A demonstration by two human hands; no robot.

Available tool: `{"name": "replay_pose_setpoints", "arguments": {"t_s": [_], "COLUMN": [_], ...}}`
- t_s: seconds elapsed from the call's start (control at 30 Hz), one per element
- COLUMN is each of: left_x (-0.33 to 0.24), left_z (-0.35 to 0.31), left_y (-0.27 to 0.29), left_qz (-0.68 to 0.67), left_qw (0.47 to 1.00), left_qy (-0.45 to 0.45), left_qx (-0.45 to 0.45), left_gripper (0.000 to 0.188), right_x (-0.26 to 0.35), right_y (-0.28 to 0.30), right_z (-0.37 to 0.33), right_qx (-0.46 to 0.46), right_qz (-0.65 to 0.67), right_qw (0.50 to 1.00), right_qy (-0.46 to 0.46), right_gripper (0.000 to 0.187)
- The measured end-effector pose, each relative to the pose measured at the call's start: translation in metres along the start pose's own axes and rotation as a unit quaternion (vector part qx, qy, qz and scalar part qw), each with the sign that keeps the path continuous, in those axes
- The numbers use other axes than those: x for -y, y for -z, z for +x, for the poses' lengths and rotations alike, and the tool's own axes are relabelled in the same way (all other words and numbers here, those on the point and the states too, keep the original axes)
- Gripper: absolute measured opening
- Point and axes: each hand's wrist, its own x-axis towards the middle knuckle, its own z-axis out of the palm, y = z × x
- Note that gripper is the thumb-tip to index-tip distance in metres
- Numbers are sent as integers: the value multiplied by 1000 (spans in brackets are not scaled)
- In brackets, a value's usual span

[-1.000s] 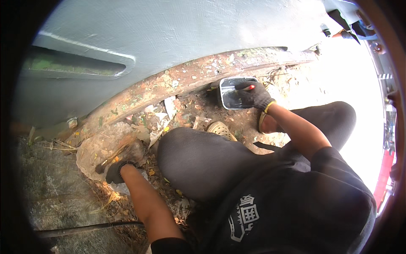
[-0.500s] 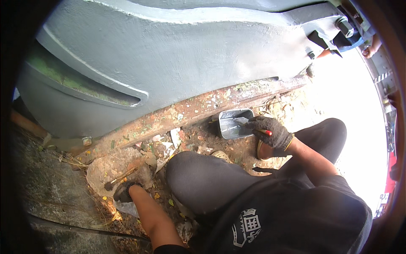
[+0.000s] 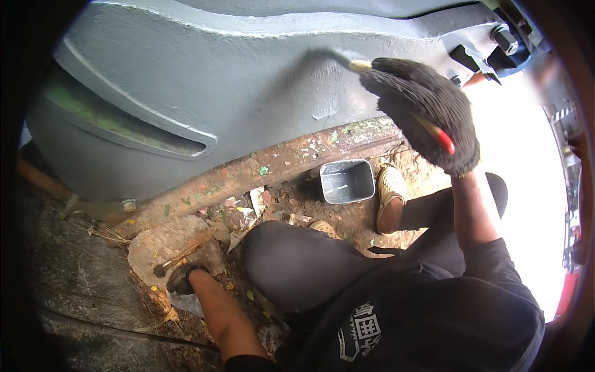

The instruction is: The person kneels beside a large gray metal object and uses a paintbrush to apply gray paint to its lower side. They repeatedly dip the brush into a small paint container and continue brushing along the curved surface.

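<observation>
Left hand (image 3: 184, 279), dark-gloved, low at the near left: planted on the littered ground, fingers curled down against the dirt beside a flat stone (image 3: 162, 247). Holds nothing that shows. A small stick-like tool (image 3: 176, 258) lies on the stone just beside the fingers; contact cannot be told.

Bent knee in dark trousers (image 3: 291, 263) fills the middle ground.

Beyond it, a small grey rectangular tub (image 3: 347, 181) stands upright on the dirt, next to a pale shoe (image 3: 390, 186), just below a rusty flaked beam (image 3: 273, 167).

Farthest: right hand (image 3: 427, 111), in a fuzzy black glove, raised, fingers wrapped tight around a red-handled brush (image 3: 396, 93). Brush tip rests on the grey-painted metal body (image 3: 248, 80), where a wet patch shows.
</observation>
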Motion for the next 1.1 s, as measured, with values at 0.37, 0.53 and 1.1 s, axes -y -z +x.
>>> {"name": "replay_pose_setpoints", "arguments": {"t_s": [0.37,0.53,1.1], "left_x": [-8,-1,-14], "left_z": [-41,5,-45], "left_y": [11,10,30], "left_qz": [74,51,148], "left_qw": [996,997,985], "left_qy": [-27,-42,-72], "left_qx": [49,29,49], "left_gripper": [44,44,39], "right_x": [6,42,12], "right_y": [-168,-165,-1], "right_z": [-141,-141,31], "right_qx": [145,163,27], "right_qz": [119,214,-34], "right_qw": [973,951,999], "right_qy": [-137,-152,18], "right_gripper": [42,46,48]}}
